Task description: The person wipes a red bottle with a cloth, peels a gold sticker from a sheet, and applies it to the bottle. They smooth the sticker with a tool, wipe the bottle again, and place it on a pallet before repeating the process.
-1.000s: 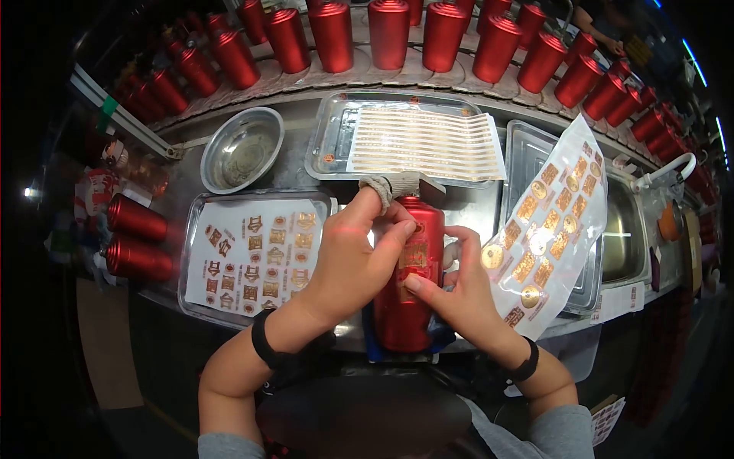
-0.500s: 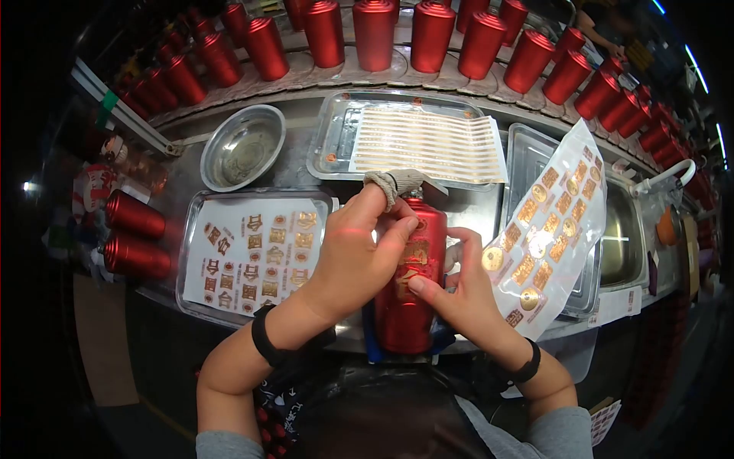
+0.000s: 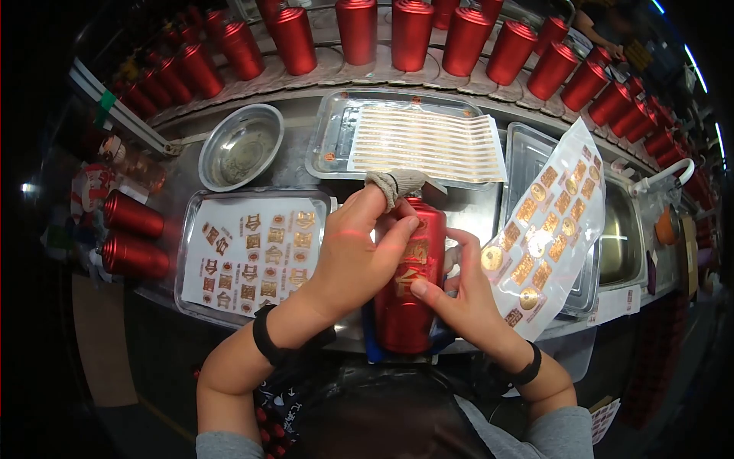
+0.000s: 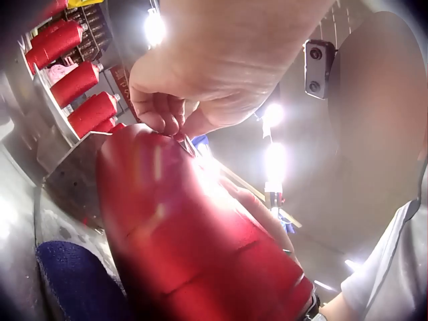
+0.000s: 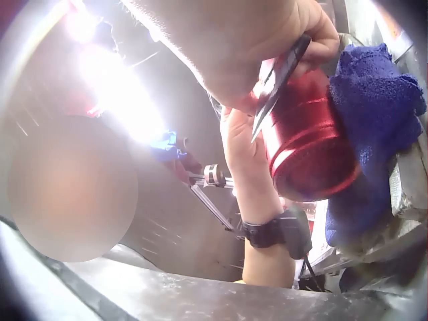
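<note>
- Head view, far left: two red bottles (image 3: 134,236), side by side.
- Next, one metal bowl (image 3: 243,145) on the metal tabletop (image 3: 297,126); in front of it, the first of three trays, the left tray (image 3: 189,245), bearing one white sheet (image 3: 238,287). Gold 國 and 台 repeat over it; finer print too small.
- Left hand (image 3: 355,260): grip narrow, thumb and fingertips together at the bottle's upper part; cannot tell what, if anything, they pinch.
- Between the hands, one red bottle (image 3: 404,315), blue cloth (image 5: 374,93) against it. Gold writing: 國 above 台.
- Behind: back tray (image 3: 332,134), one gold-striped sheet (image 3: 424,145). Beyond, a row of red bottles (image 3: 413,38), over a dozen; full count unclear.
- Right hand (image 3: 464,298): grip holding one pointed tool (image 5: 281,87), thumb pressing at 台.
- Right: one sheet of gold stickers (image 3: 549,222), lettering unreadable, over the right tray (image 3: 527,141); one sink (image 3: 623,245).
</note>
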`<control>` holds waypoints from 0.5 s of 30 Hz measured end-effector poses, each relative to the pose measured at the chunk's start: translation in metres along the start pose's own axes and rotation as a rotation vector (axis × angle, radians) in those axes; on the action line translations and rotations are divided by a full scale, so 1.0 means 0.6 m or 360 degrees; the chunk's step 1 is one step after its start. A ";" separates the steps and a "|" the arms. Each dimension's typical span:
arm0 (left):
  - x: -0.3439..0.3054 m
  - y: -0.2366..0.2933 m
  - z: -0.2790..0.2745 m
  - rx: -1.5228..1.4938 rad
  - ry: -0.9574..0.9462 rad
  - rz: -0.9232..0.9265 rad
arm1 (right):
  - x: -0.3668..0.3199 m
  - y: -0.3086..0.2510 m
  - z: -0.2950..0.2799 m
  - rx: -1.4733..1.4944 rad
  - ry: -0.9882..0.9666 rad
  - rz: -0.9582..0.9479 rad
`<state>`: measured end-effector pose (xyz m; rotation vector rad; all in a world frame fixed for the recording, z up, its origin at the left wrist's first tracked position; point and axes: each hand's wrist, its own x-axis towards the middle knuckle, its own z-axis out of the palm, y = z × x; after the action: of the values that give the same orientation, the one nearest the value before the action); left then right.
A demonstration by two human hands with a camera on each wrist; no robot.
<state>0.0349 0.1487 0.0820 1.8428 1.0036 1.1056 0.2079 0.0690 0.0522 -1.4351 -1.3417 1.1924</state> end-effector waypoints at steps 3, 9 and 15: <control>-0.001 -0.004 0.002 0.0060 0.0037 0.0033 | 0.003 0.005 -0.002 0.0024 0.0002 -0.0037; -0.007 -0.022 0.003 -0.0008 0.0287 -0.0118 | 0.012 0.044 -0.001 0.0286 -0.0025 0.0070; -0.094 -0.011 -0.030 -0.0353 -0.0049 -0.0735 | 0.008 0.036 -0.008 0.0380 -0.0093 0.0040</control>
<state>-0.0014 0.1048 0.0639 1.3570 1.1632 0.8628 0.2174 0.0719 0.0317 -1.2583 -1.1781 1.3710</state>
